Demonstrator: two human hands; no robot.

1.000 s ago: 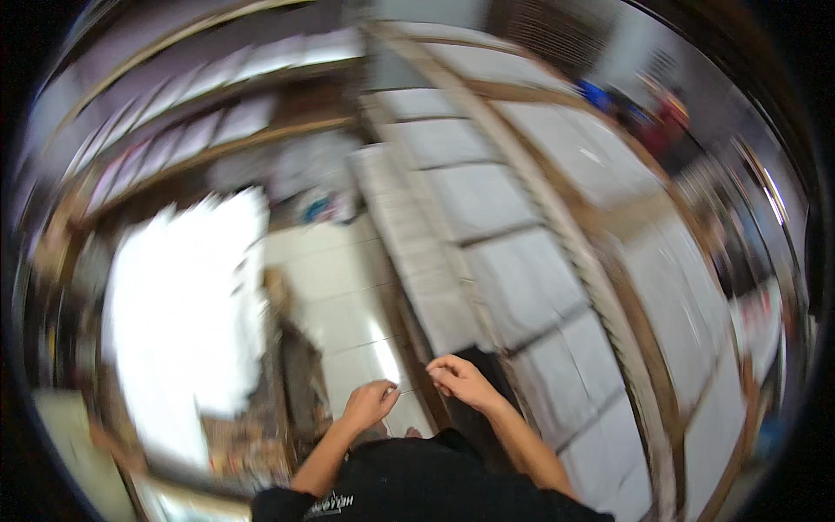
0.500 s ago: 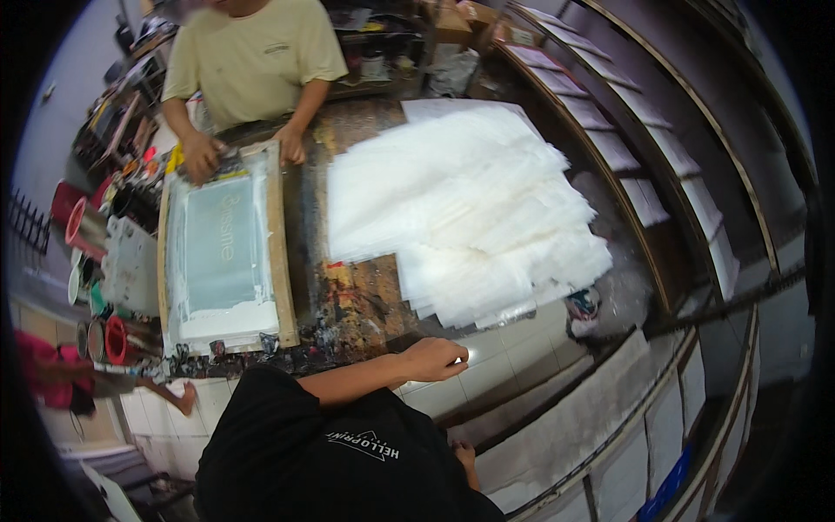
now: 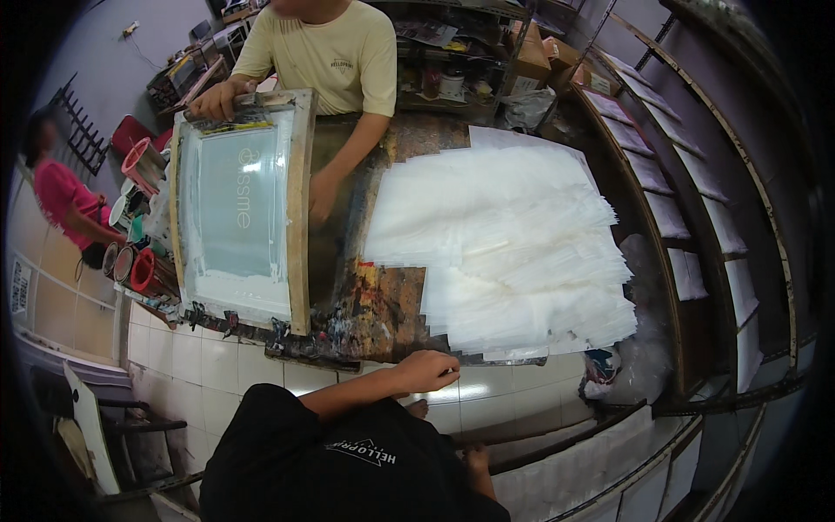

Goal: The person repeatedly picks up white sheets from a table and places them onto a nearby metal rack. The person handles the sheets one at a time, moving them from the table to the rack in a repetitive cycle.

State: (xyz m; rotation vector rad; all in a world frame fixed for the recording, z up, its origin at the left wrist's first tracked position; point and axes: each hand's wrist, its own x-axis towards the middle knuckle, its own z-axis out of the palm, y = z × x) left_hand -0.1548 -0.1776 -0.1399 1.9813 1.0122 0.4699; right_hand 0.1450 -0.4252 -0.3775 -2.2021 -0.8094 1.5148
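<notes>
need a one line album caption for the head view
Left hand near a stained table strewn with white sheets, as a co-worker holds a framed screen.

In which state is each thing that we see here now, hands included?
Left hand: loosely curled, nothing visibly held
Right hand: partly hidden, grip unclear
Screen frame: gripped by co-worker's hand
White sheets: overlapping, fanned out
Table: paint-stained
Side rack: loaded with sheets

Since earlier, the co-worker's left hand (image 3: 323, 197) is off the screen frame (image 3: 298, 217), lowered beside it; the frame is raised.
</notes>
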